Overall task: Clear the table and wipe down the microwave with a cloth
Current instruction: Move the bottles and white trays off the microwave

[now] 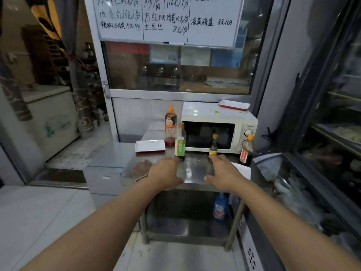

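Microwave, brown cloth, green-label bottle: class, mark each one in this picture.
microwave (210, 136), head view, dark door window.
brown cloth (141, 167), head view, its middle.
green-label bottle (180, 147), head view, the green label.

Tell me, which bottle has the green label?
The tall clear bottle by the left hand; the other bottles wear red or yellow labels.

A whiteboard (166, 18) with handwritten menu prices hung above a glass window (175, 69). A white chest freezer (52, 116) stood left on the tiled floor (48, 212).

bare forearms, left hand (166, 174), right hand (224, 172)
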The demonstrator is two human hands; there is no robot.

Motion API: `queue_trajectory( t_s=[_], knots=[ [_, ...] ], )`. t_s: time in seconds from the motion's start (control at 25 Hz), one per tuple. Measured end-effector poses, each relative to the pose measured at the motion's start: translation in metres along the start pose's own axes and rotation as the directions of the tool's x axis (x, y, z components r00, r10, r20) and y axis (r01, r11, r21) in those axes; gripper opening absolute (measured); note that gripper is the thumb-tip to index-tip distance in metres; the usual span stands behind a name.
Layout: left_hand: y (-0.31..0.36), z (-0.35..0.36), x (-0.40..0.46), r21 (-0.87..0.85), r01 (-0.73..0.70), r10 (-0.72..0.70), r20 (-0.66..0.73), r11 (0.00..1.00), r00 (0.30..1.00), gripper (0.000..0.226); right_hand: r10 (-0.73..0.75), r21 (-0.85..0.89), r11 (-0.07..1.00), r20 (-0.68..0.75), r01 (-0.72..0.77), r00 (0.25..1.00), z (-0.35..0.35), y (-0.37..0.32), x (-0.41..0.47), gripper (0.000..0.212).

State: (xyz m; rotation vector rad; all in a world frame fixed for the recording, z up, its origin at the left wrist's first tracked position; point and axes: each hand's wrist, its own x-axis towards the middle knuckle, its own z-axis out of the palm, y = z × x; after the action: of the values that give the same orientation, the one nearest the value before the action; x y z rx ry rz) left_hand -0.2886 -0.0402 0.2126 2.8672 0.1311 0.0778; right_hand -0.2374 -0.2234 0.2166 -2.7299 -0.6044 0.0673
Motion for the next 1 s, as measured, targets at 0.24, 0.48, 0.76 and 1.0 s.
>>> queue_trajectory(
  t_s=[0.24, 0.48, 0.76, 1.0],
  knots=[
    [-0.014, 0.019, 0.087, -0.02, -0.003, 0.004, 0.029, 1.0, 1.0, 0.06, 0.035, 0.027, 0.999, 0.007, -0.035, 0.999, 0.013, 0.03, 0.083, 0.067],
    [-0.023, 0.039, 0.192, -0.041, -0.107, 0.11, 0.08, 0.993, 0.991, 0.062, 0.161, 0.045, 0.986, -0.03, -0.16, 0.987, 0.022, 0.068, 0.155, 0.07],
    [0.005, 0.081, 0.3, -0.056, -0.249, 0.256, 0.2, 0.967, 0.946, 0.07, 0.379, 0.143, 0.921, -0.104, -0.363, 0.92, 0.031, 0.139, 0.205, 0.07],
    [0.04, 0.121, 0.359, -0.19, -0.199, 0.234, 0.186, 0.961, 0.954, 0.059, 0.464, 0.265, 0.872, -0.178, -0.412, 0.868, 0.031, 0.214, 0.244, 0.07]
  ],
)
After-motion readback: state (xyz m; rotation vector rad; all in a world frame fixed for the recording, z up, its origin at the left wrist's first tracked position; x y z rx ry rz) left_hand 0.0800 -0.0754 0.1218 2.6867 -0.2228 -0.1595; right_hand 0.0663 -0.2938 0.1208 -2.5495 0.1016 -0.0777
